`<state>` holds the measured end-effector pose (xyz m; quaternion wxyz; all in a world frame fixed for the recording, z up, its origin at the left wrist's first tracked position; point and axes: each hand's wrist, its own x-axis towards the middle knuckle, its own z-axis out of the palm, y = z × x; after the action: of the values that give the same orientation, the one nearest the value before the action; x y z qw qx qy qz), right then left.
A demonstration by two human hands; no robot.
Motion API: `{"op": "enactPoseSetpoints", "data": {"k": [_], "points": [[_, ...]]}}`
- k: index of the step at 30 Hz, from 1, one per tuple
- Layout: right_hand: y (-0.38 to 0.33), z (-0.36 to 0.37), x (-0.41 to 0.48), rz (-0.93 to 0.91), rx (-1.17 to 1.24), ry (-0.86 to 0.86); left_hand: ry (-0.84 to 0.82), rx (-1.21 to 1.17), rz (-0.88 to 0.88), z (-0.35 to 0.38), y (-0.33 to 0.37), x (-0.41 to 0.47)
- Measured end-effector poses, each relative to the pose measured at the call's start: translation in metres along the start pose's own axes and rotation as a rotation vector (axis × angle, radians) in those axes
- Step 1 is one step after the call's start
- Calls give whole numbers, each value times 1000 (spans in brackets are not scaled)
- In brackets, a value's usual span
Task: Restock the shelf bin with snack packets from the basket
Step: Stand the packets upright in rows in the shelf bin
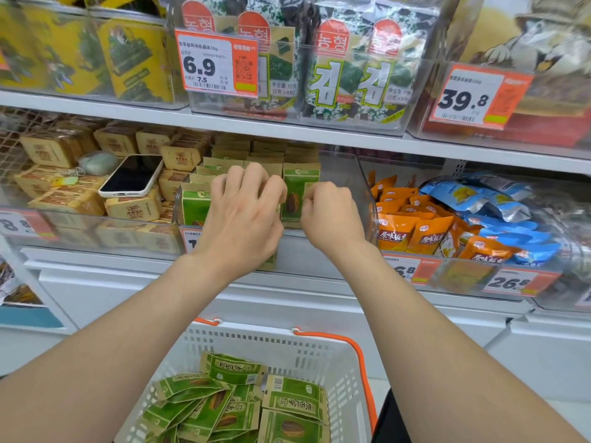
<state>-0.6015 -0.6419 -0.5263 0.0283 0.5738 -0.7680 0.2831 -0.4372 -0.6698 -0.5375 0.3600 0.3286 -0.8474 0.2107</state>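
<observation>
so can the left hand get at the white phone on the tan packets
Probably yes: the white phone lies uncovered on the tan packets, left of the left hand. Only the clear plastic bin wall stands between, open above, though that hand is busy with green snack packets.

Two white shelves, three clear bins standing on each.
The upper shelf (128, 115) crosses from 9 to 3 o'clock above centre and carries a yellow-pack bin (80, 91) at 10, a seaweed bin (319, 124) at 12 and a bin tagged 39.8 (543, 135) at 2. The lower shelf (128, 266) carries a tan-pack bin (80, 228) at 9, the bin of green packets (355, 187) at centre and, just beside it, a bin of orange and blue bags (463, 276) at 3.
</observation>
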Motion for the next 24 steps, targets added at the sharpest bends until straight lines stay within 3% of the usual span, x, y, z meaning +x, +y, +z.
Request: {"op": "enactPoseSetpoints", "data": {"k": [3, 7, 13, 19, 24], "points": [[-8, -9, -19, -100, -58, 31, -129, -50, 42, -5, 5, -13], [-14, -13, -53, -166, -132, -10, -580, 16, -35, 3, 14, -40], [-7, -1, -112, -240, -341, -441, -1175, 129, 301, 31, 28, -101], [6, 25, -164, -348, -535, -738, -1259, 240, 804, 64, 63, -196], [20, 54, -185, -383, -563, -853, -1344, 189, 913, 76, 81, -248]]}}
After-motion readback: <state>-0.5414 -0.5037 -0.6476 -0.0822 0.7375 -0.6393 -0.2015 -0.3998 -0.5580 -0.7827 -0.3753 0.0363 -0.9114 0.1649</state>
